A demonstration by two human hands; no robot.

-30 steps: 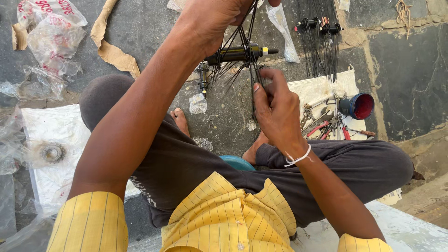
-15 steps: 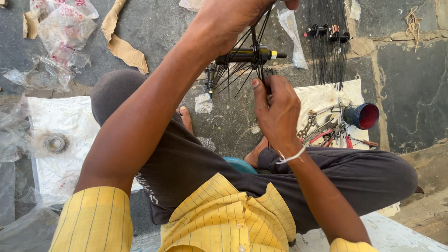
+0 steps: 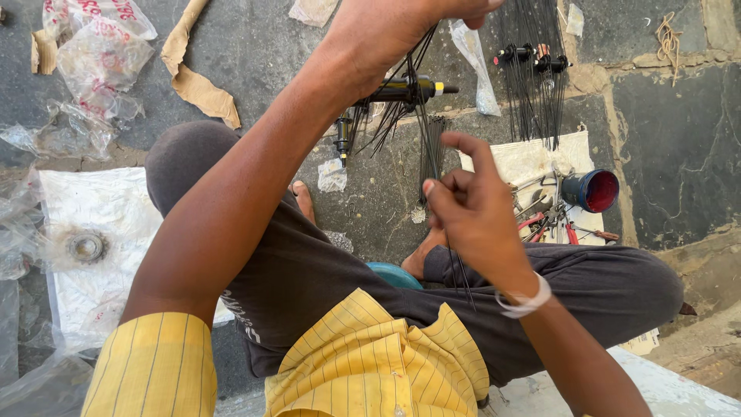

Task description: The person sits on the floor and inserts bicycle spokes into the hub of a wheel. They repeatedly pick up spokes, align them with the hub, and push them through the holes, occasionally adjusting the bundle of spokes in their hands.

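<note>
Beside right hand [image 3: 475, 220], red-lined cup [image 3: 590, 191]

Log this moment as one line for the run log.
left hand: holds wheel hub with spokes | right hand: pinches one spoke | nearby: blue cup, pliers

The floor [image 3: 255, 54] is dark stone slabs with pale mortar joints. On it lie crumpled clear plastic bags [image 3: 96, 62], torn brown paper [image 3: 197, 89], a white sheet [image 3: 100, 232] carrying what looks like a metal sprocket [image 3: 85, 247], and a white cloth [image 3: 532, 162] with a bundle of black spokes [image 3: 532, 85], hand tools [image 3: 548, 220] and a blue cup [image 3: 590, 191].
</note>
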